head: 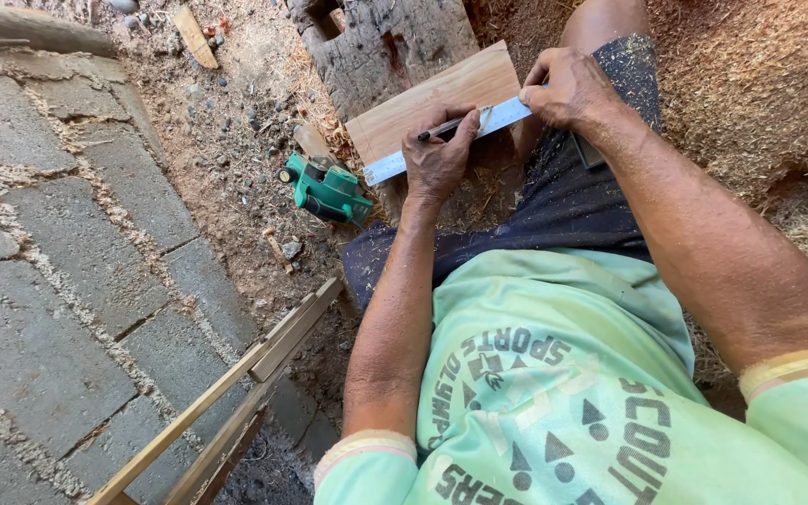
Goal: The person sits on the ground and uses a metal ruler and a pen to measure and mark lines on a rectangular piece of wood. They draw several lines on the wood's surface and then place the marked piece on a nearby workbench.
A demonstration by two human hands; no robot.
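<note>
Nearest the camera, the person's light green shirt (pixel 554 374) fills the lower right, and both forearms reach away from it toward the board (pixel 427 108), which serves here as the landmark. Below and left of the board, a frame of thin wooden slats (pixel 236 393) leans across the edge of the grey paving blocks (pixel 58 309); the paving takes up the whole left side and is the widest open ground in view.

The left hand (pixel 437 159) rests on the near edge of the board, wrist straight, fingers curled shut around a dark pencil (pixel 441 128) whose tip meets the wood beside the ruler (pixel 446 138). The right hand (pixel 568 89) sits at the board's right corner, palm down, fingers bent and pressing the far end of the ruler flat. The ruler lies along the board's near long edge, its left end jutting past the corner. The board itself lies tilted across the person's knee (pixel 600 28) and a rough, weathered log (pixel 385 47).

Just left of the board, touching the dirt, is a green power planer (pixel 326 187), close to the ruler's free end. Right of the board a heap of sawdust and shavings (pixel 750 84) crowds that side. Beyond the board to the left, a small wood offcut (pixel 195 37) and pebbles lie on the dirt.
</note>
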